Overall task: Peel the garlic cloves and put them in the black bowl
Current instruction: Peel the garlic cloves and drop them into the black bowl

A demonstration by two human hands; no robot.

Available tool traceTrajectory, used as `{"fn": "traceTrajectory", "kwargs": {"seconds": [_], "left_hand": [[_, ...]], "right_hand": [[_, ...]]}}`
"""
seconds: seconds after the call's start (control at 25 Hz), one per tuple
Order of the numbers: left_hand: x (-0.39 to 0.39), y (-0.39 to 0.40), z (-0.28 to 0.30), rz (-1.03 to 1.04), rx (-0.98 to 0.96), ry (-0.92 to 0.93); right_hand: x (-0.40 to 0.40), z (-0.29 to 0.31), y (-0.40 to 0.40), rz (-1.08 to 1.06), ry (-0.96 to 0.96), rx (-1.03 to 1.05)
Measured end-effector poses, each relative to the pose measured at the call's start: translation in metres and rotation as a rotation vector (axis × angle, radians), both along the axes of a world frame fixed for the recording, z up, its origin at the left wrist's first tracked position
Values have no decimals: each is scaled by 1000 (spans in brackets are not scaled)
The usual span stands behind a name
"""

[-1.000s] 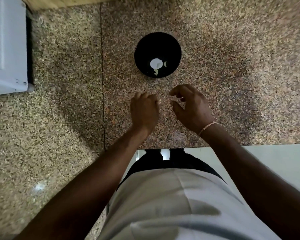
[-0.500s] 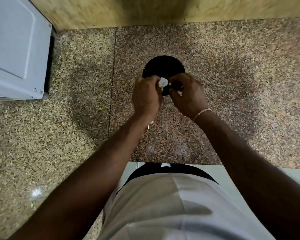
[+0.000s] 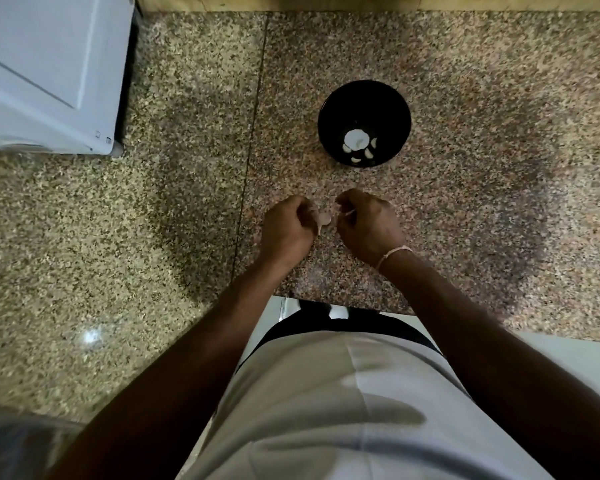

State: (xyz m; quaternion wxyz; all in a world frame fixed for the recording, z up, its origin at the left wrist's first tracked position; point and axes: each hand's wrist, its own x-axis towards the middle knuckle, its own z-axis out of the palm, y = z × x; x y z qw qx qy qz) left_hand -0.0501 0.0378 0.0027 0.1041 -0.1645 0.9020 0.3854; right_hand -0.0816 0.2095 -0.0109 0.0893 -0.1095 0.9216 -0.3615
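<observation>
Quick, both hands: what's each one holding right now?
Left hand: closed on a garlic clove.
Right hand: fingers pinching a bit of garlic skin.

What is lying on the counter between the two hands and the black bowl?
Only bare speckled counter shows in the head view between the left hand, the right hand and the black bowl.

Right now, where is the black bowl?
In the head view, the black bowl stands on the granite counter, beyond both hands and slightly right of centre.
</observation>
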Motion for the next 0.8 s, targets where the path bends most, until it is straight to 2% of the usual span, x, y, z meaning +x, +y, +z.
{"fn": "traceTrajectory", "kwargs": {"seconds": [0.08, 0.2, 0.44, 0.56, 0.68, 0.8], "left_hand": [[3, 1, -8, 14, 25, -52], [5, 8, -10, 84, 125, -56], [-2, 5, 12, 175, 397, 15], [-16, 12, 46, 152, 533, 132], [-35, 21, 86, 131, 677, 238], [-53, 31, 128, 70, 730, 367]], "right_hand": [[5, -8, -8, -9, -59, 40], [9, -8, -20, -15, -100, -10], [5, 13, -5, -202, -163, -242], [-3, 50, 4, -259, -166, -462], [-14, 100, 12, -276, -85, -668], [-25, 143, 22, -296, 73, -756]]}}
